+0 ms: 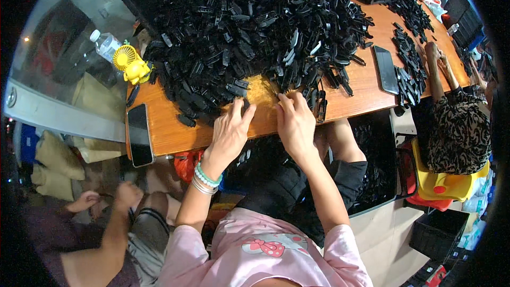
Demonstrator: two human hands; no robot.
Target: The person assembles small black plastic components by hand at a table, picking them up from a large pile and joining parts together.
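A large heap of small black plastic parts (212,37) covers much of the wooden table (180,141). At its near edge, my left hand (229,130) has thumb and fingers bent around a small black plastic part (245,106). My right hand (296,126) is just to the right, its fingers curled together and pointing into the heap's edge. Something thin and dark shows by its fingertips, too small to name. Between the hands lies a strip of bare, brightly lit wood. A few longer black parts (322,103) lie beside my right hand.
At the left stand a yellow handheld fan (130,65) and a clear bottle (106,45); a phone (140,135) lies at the near left corner. Another phone (385,69) lies to the right, beside a smaller pile (408,64). Other people sit at both sides, one with hands (436,56) on the table.
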